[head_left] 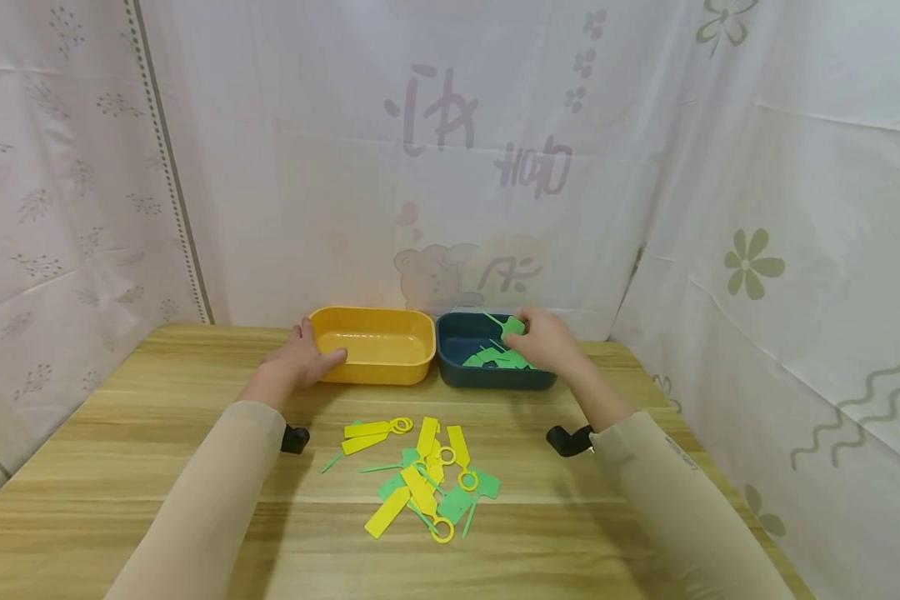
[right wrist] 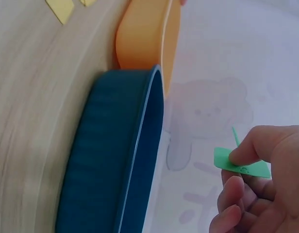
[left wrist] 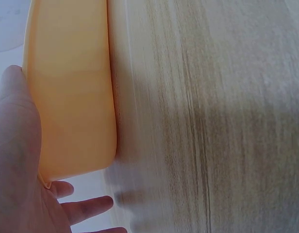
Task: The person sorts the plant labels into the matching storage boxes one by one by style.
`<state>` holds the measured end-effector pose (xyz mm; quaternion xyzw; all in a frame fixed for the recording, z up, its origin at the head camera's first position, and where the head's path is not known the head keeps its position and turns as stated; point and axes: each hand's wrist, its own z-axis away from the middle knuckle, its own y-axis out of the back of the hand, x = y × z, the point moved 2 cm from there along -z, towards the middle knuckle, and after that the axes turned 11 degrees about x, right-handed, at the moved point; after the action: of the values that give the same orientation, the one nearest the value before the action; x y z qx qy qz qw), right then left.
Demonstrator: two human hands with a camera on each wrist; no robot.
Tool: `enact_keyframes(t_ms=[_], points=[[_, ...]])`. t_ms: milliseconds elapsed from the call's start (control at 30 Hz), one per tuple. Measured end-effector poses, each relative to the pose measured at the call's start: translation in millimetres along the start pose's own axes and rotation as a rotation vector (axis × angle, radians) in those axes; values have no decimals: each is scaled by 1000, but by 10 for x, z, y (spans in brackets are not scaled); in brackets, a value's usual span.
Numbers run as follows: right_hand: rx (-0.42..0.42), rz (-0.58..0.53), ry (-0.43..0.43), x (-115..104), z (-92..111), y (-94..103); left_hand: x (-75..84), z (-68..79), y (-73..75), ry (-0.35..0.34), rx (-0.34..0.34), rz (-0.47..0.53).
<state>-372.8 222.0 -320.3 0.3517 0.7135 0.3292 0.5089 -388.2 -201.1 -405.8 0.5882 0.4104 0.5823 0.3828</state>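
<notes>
My left hand (head_left: 297, 357) rests against the left end of a yellow plastic box (head_left: 378, 373), its thumb along the rim and its other fingers loosely spread outside. My right hand (head_left: 549, 340) holds a green plastic tag (right wrist: 242, 164) with a thin tail, pinched between thumb and fingers above a dark blue box (head_left: 487, 379). Several green tags (head_left: 495, 357) lie inside that box. Nearer me on the table is a loose pile of yellow ring-ended tags (head_left: 387, 512) mixed with green tags (head_left: 456, 505).
The two boxes stand side by side at the back of the wooden table (head_left: 570, 533), near a printed white curtain (head_left: 307, 167). A black piece (head_left: 568, 441) shows beside the right forearm, and another black piece (head_left: 295, 439) by the left.
</notes>
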Motion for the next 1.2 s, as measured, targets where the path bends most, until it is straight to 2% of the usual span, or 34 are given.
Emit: enact_keyframes(t_ms=[333,633,1200], points=[[46,13,-73,76,-207,23,11,12,13,-6,12,-6],[43,-13,-131,175,-232,-59,-5,-24,-8,1,-4,-9],[20,21,-54,126,-142,-195,18,1,17,-11,-5,11]])
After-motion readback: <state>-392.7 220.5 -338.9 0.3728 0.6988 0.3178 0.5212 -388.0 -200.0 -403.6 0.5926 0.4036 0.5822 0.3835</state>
